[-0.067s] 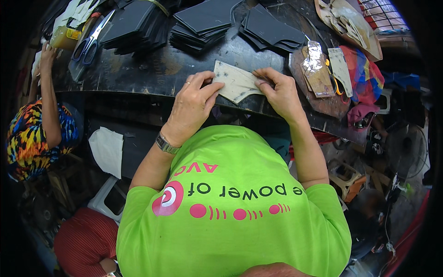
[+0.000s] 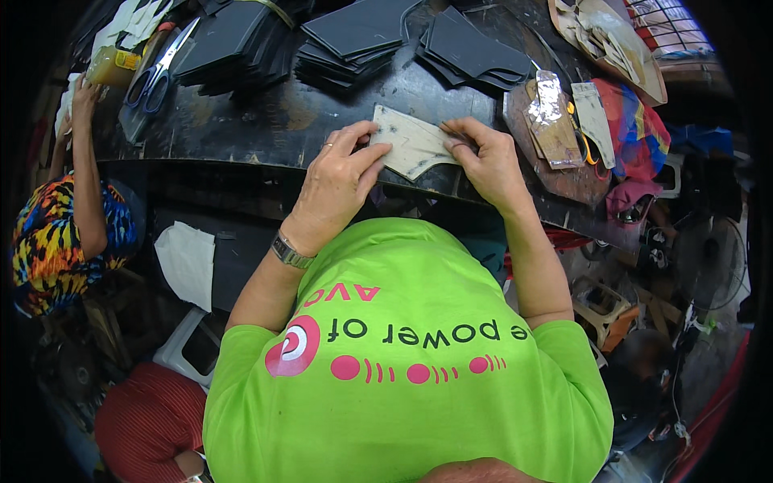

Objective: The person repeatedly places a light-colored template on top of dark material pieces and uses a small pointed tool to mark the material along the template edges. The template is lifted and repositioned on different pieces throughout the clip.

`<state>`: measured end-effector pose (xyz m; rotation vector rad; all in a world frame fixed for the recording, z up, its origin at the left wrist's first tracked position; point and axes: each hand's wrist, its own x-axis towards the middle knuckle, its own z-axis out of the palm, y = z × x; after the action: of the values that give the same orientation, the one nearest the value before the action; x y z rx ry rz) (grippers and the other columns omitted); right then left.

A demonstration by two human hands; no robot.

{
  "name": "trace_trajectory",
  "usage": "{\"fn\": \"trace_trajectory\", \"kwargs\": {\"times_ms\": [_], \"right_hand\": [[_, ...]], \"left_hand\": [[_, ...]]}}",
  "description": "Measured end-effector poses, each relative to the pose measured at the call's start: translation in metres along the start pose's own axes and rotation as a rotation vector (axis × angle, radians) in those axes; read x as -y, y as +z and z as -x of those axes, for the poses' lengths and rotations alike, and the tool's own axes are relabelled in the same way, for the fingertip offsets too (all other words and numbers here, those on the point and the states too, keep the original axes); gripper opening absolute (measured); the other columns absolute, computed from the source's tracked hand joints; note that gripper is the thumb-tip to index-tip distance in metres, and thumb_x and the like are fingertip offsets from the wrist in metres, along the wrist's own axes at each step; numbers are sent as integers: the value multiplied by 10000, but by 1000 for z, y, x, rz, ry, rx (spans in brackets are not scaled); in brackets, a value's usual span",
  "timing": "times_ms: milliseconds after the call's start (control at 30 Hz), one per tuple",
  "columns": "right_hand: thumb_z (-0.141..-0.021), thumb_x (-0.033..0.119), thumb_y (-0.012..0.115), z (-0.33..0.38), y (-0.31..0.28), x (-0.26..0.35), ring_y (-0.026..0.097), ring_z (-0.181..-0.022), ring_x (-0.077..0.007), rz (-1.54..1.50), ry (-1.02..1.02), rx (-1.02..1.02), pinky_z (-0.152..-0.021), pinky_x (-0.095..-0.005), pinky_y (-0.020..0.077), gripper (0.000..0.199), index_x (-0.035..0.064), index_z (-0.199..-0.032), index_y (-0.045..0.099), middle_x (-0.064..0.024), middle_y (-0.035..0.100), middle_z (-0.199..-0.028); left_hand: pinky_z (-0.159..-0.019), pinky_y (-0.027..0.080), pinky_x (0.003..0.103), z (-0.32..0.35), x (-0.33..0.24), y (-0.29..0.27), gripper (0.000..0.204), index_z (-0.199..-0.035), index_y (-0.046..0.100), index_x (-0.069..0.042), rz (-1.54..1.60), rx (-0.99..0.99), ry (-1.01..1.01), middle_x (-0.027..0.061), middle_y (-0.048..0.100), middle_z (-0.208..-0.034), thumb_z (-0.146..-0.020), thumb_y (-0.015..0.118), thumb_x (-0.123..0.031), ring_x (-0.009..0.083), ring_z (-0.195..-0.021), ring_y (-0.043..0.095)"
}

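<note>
An off-white flat cut piece (image 2: 412, 143) with dark smudges and a curved lower edge lies across the near edge of the black table (image 2: 241, 129). My left hand (image 2: 336, 173) pinches its left side between thumb and fingers; a watch sits on that wrist. At the piece's upper right corner, my right hand (image 2: 489, 161) has thumb and fingers closed on it. Whether the piece is one layer or more, I cannot tell. Beyond my hands lie stacks of black cut pieces, a middle stack (image 2: 354, 40) and a right stack (image 2: 471, 48).
Blue-handled scissors (image 2: 161, 68) and a jar (image 2: 113, 67) lie at the left, near a co-worker's arm (image 2: 84, 161). On the right are a worn board (image 2: 572, 187), foil-wrapped card (image 2: 551, 97) and yellow-handled scissors (image 2: 581, 137). A third black stack (image 2: 233, 48) stands further left.
</note>
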<state>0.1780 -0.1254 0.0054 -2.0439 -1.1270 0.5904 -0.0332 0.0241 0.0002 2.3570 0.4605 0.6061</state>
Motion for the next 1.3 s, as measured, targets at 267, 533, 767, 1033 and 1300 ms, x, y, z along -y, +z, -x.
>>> {"fn": "trace_trajectory", "kwargs": {"times_ms": [267, 533, 767, 1033, 1300], "right_hand": [[-889, 54, 783, 6, 1, -1, 628, -749, -174, 48, -79, -93, -725, -304, 520, 285, 1, -1165, 736, -91, 719, -936], [-835, 79, 853, 30, -29, -17, 576, -743, -153, 97, -164, -72, -678, -289, 479, 399, 29, -1217, 751, -75, 640, -954], [-817, 69, 862, 29, -24, -22, 611, -766, -169, 127, -175, -78, -701, -294, 501, 380, 24, -1183, 767, -80, 668, -945], [-808, 58, 852, 17, -32, -20, 654, -822, -171, -26, 25, 7, -775, -298, 531, 337, -11, -1129, 771, -75, 713, -941], [-960, 55, 727, 18, -44, -12, 633, -990, -159, -382, -191, -236, -927, -283, 487, 178, -20, -1108, 789, -41, 706, -1034]], "left_hand": [[-969, 555, 418, -2, -9, 2, 287, -1165, 789, -111, -253, 54, 96, 106, 709, -1252, -879, 788, -95, 313, -1144, 667], [-995, 536, 428, -10, -6, -3, 245, -1127, 787, -80, -304, 71, 180, 103, 705, -1256, -882, 775, -86, 326, -1181, 655], [-1080, 475, 462, -7, -12, 4, 369, -1254, 738, -108, -305, 167, 156, 159, 672, -1290, -886, 764, -118, 373, -1281, 593], [-1083, 448, 537, 7, -34, 14, 724, -1518, 565, -330, -451, 328, 159, 229, 447, -1505, -849, 841, -331, 466, -1422, 415], [-1139, 353, 556, 6, -39, 13, 693, -1479, 587, -264, -433, 306, 165, 236, 471, -1451, -843, 852, -340, 477, -1390, 411]]}}
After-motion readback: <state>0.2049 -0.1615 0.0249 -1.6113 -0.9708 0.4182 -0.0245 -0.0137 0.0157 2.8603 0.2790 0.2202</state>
